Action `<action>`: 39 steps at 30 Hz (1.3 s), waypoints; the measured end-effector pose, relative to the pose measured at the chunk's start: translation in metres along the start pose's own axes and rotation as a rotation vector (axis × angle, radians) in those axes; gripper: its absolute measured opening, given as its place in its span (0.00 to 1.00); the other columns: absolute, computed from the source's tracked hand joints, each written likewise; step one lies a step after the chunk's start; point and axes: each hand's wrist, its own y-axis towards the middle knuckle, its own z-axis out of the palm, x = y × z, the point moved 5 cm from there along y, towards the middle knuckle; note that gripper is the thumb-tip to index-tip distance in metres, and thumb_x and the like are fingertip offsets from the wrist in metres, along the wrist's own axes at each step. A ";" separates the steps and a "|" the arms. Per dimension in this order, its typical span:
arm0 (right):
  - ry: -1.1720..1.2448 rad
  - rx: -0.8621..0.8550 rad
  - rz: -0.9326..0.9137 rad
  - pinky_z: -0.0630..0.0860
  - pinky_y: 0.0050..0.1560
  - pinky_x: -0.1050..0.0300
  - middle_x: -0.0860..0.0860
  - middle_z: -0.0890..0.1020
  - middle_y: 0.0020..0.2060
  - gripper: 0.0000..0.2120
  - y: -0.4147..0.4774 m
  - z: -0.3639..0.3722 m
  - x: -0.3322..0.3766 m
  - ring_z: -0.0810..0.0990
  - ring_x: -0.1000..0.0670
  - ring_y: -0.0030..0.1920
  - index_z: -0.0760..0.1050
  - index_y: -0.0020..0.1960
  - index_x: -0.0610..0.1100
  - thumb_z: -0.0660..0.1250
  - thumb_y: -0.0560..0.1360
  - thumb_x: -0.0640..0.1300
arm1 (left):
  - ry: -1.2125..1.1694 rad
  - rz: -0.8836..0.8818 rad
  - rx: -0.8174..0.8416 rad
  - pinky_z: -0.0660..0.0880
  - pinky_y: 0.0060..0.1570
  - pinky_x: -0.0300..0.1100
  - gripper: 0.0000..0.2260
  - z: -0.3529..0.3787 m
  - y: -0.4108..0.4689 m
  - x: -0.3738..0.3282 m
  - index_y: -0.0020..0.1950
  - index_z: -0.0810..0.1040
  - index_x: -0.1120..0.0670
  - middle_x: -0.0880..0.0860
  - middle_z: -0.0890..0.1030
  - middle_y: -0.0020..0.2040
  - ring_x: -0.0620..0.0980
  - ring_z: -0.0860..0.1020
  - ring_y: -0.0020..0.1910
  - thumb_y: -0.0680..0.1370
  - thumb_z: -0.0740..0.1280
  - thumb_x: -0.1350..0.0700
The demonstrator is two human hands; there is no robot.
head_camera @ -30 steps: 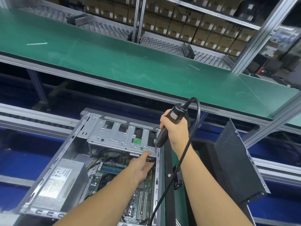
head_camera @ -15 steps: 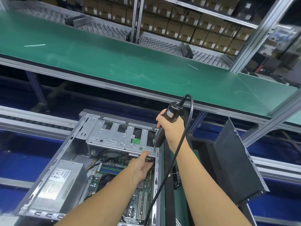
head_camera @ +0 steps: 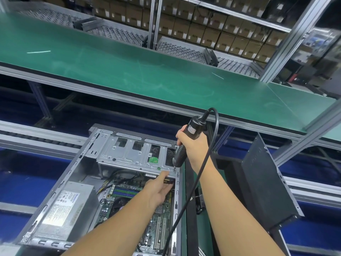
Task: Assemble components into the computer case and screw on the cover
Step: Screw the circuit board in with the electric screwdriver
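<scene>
Case [head_camera: 60,183], head view: open side up. Right hand [head_camera: 193,146] wraps the screwdriver [head_camera: 180,154], tip on the drive cage [head_camera: 129,154] at its near right corner, beside the case wall. Left hand [head_camera: 156,191] reaches under the cage edge; whether it holds anything is unclear. Black panel [head_camera: 267,185] stands apart, right.

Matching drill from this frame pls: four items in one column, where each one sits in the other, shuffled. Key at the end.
Items
1. electric screwdriver
2. power supply
3. side cover
4. left hand

Places
A. near-left corner inside the case
B. standing outside, right of the case
C. at the drive cage's near edge, inside the case
D. gripped by the right hand, tip at the drive cage's right corner

Pairs: 1-D, 2-A, 3-B, 4-C
</scene>
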 end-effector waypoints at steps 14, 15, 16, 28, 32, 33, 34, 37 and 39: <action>0.166 -0.039 -0.042 0.79 0.46 0.53 0.52 0.81 0.34 0.02 -0.007 -0.003 0.002 0.80 0.53 0.36 0.80 0.44 0.54 0.72 0.71 0.49 | 0.034 0.009 0.038 0.79 0.53 0.43 0.26 -0.002 -0.009 -0.004 0.67 0.68 0.63 0.64 0.75 0.52 0.54 0.78 0.46 0.74 0.75 0.57; 0.182 -0.048 -0.046 0.80 0.45 0.54 0.52 0.81 0.34 0.02 -0.008 -0.003 0.001 0.80 0.53 0.36 0.80 0.44 0.53 0.72 0.71 0.48 | 0.068 0.012 0.043 0.79 0.53 0.44 0.29 -0.004 -0.012 -0.004 0.68 0.67 0.62 0.65 0.75 0.54 0.54 0.79 0.47 0.74 0.76 0.55; 0.202 -0.058 -0.053 0.80 0.45 0.56 0.51 0.81 0.35 0.03 -0.009 -0.005 0.000 0.80 0.52 0.36 0.80 0.44 0.52 0.72 0.70 0.48 | 0.126 0.013 0.054 0.81 0.52 0.45 0.29 -0.006 -0.015 -0.005 0.67 0.67 0.61 0.65 0.77 0.53 0.54 0.81 0.48 0.73 0.76 0.52; 0.161 -0.049 -0.221 0.80 0.41 0.60 0.54 0.81 0.33 0.04 0.000 -0.013 0.050 0.79 0.53 0.34 0.79 0.41 0.56 0.70 0.72 0.47 | 0.849 -0.014 0.224 0.65 0.28 0.39 0.23 -0.018 -0.035 -0.001 0.48 0.80 0.57 0.50 0.80 0.35 0.47 0.73 0.28 0.78 0.64 0.37; 0.187 -0.027 -0.234 0.81 0.43 0.57 0.53 0.80 0.33 0.05 -0.014 -0.022 0.046 0.79 0.52 0.35 0.79 0.41 0.54 0.70 0.73 0.44 | 1.277 0.136 0.188 0.62 0.25 0.35 0.26 -0.006 -0.044 -0.017 0.35 0.77 0.54 0.45 0.72 0.22 0.44 0.66 0.19 0.80 0.56 0.35; 0.198 -0.029 -0.235 0.80 0.43 0.54 0.52 0.80 0.33 0.05 -0.017 -0.025 0.045 0.78 0.51 0.35 0.79 0.41 0.53 0.70 0.73 0.44 | 1.333 0.243 0.147 0.64 0.27 0.36 0.27 0.000 -0.046 -0.025 0.33 0.76 0.54 0.46 0.72 0.21 0.44 0.67 0.19 0.80 0.57 0.36; 0.214 -0.034 -0.233 0.80 0.43 0.51 0.51 0.80 0.33 0.05 -0.021 -0.029 0.044 0.78 0.51 0.35 0.78 0.41 0.53 0.70 0.73 0.43 | 1.379 0.355 0.105 0.66 0.30 0.38 0.27 0.008 -0.048 -0.034 0.31 0.76 0.53 0.46 0.72 0.20 0.45 0.68 0.20 0.81 0.57 0.37; 0.246 -0.070 -0.229 0.80 0.41 0.53 0.51 0.80 0.33 0.07 -0.034 -0.043 0.039 0.78 0.51 0.34 0.79 0.41 0.53 0.70 0.73 0.42 | 1.433 0.620 0.085 0.66 0.31 0.39 0.25 0.034 -0.054 -0.045 0.28 0.74 0.54 0.47 0.70 0.19 0.45 0.68 0.20 0.81 0.58 0.42; 0.242 -0.107 -0.228 0.79 0.41 0.56 0.52 0.80 0.33 0.07 -0.045 -0.058 0.036 0.78 0.52 0.34 0.79 0.42 0.53 0.70 0.73 0.41 | 1.441 0.711 0.144 0.65 0.29 0.38 0.24 0.051 -0.060 -0.039 0.28 0.75 0.54 0.48 0.72 0.20 0.44 0.68 0.19 0.82 0.59 0.45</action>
